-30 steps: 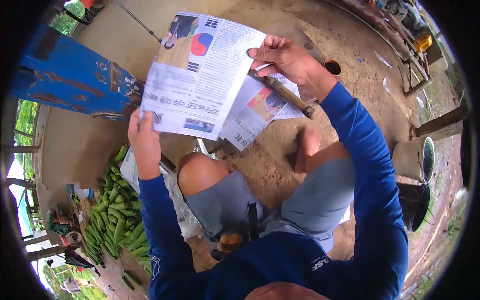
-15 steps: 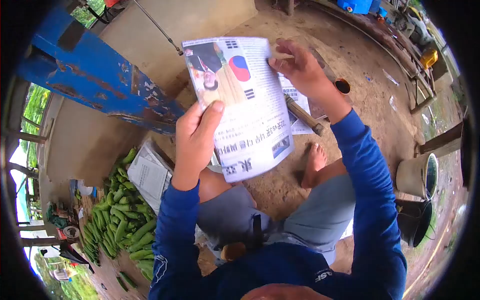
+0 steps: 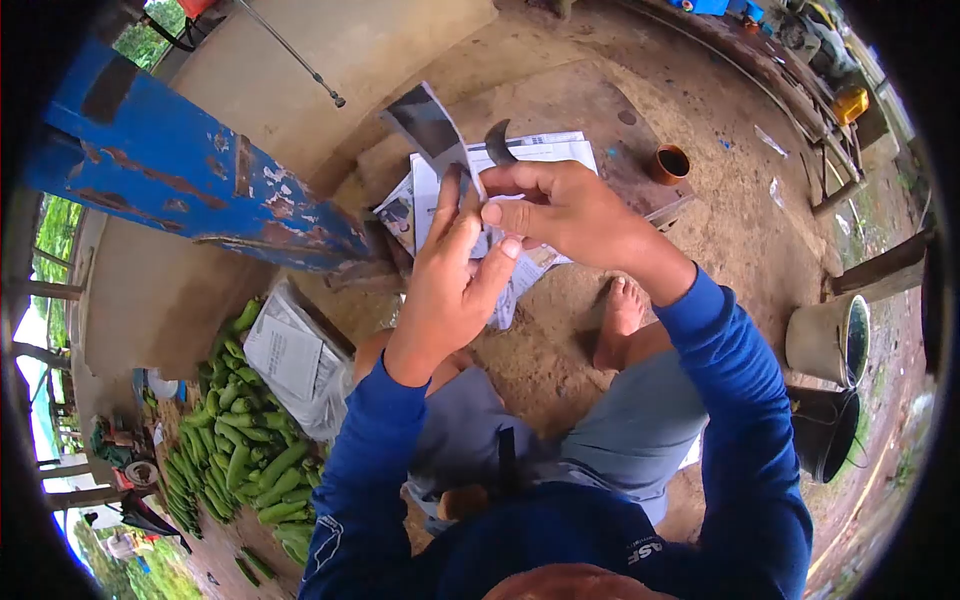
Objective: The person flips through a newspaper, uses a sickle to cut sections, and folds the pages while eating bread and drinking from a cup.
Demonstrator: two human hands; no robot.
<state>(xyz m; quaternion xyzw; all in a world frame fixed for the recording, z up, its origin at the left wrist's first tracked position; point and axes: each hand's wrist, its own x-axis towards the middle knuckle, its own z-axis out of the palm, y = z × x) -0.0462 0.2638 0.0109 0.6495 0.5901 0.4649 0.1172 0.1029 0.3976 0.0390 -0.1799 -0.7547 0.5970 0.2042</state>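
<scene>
A sheet of newspaper [image 3: 432, 128], folded into a narrow strip and seen nearly edge-on, stands up between my hands. My left hand [image 3: 440, 275] is closed around its lower part, with thumb and fingers pressed on it. My right hand [image 3: 570, 205] pinches the paper's right edge between thumb and fingers, close to the left fingertips. Behind them, more newspaper sheets [image 3: 560, 150] lie on a low wooden board [image 3: 625, 110]. A dark curved piece like a blade [image 3: 497, 143] shows just above my right hand; its other end is hidden.
A brown cup [image 3: 670, 163] stands on the board's right side. At the left lie a pile of long green vegetables [image 3: 240, 430] and a newspaper bundle [image 3: 290, 350]. A blue-painted beam [image 3: 200, 170] slants in from upper left. Two buckets [image 3: 815, 340] stand at the right.
The newspaper sheet, earlier spread broad toward me, is now folded narrow and turned edge-on. My right hand has moved down and left from above the sheet and closed on it.
</scene>
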